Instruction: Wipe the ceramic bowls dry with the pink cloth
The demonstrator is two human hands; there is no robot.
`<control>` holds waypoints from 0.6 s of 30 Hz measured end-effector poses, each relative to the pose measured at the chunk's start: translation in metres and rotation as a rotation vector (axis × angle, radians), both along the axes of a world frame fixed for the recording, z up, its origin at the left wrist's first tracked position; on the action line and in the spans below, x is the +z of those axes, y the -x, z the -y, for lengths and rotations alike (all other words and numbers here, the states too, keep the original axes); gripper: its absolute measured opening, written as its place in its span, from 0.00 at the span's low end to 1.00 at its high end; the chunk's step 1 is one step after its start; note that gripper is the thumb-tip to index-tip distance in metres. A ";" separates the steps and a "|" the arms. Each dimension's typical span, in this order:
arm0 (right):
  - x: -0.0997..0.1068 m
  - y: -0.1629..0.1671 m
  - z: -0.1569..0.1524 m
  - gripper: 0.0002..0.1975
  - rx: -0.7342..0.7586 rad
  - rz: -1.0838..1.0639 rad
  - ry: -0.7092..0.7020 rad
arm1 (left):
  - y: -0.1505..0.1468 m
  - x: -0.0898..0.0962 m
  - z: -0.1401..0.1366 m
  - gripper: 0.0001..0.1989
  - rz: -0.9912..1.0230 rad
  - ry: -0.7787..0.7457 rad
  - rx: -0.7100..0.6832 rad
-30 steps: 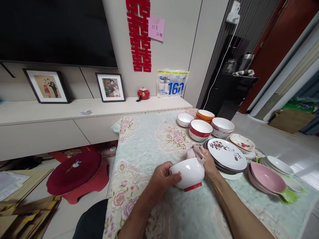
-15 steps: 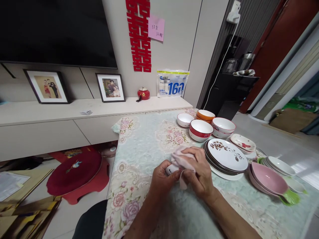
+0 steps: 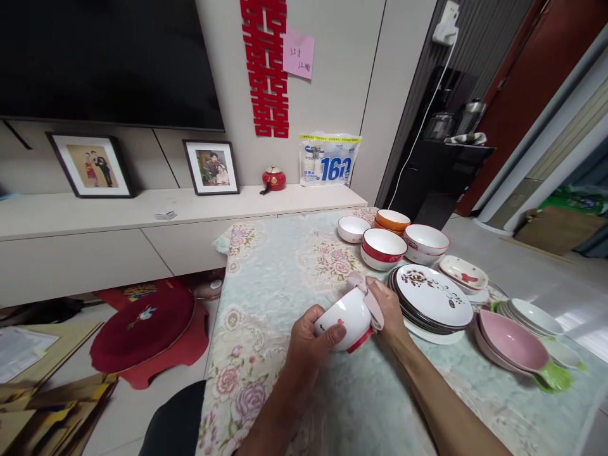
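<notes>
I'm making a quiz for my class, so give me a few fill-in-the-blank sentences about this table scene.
1. The left hand holds a white ____ with a red foot.
2. The right hand presses a pink ____ against it.
3. The plates are stacked on the person's ____ side.
4. The tablecloth has a ____ pattern.

Missing words: bowl; cloth; right; flower

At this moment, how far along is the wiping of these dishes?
In hand: the left hand holds a white bowl tilted while the right hand presses a pink cloth on it. The bowls, plate stack and pink dishes sit alongside; whether they are wiped or waiting cannot be told.
</notes>
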State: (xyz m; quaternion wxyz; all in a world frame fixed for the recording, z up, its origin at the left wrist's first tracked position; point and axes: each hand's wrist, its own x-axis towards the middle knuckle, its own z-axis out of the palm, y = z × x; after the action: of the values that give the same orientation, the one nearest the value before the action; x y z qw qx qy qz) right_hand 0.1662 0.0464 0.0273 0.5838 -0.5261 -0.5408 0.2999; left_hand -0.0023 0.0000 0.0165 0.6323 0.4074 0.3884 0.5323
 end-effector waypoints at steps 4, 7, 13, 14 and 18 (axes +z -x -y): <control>-0.005 0.005 0.000 0.26 -0.028 -0.002 0.035 | -0.005 -0.003 0.000 0.23 0.123 0.043 0.056; 0.005 0.011 0.013 0.19 -0.071 0.069 -0.059 | -0.008 -0.004 0.001 0.22 0.158 0.055 0.072; 0.028 0.028 0.046 0.15 0.062 0.625 -0.579 | -0.009 0.001 0.002 0.18 0.062 0.008 0.051; 0.029 0.030 0.047 0.15 0.108 0.669 -0.627 | -0.008 0.002 0.002 0.18 0.056 -0.001 0.053; 0.024 0.021 0.036 0.14 0.164 0.555 -0.553 | -0.007 0.001 0.003 0.17 0.097 -0.004 0.008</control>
State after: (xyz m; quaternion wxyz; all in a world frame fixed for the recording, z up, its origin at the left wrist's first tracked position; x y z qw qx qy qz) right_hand 0.1452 0.0106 0.0514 0.5094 -0.3651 -0.7785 0.0349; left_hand 0.0050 -0.0031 0.0172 0.6475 0.3808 0.3581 0.5546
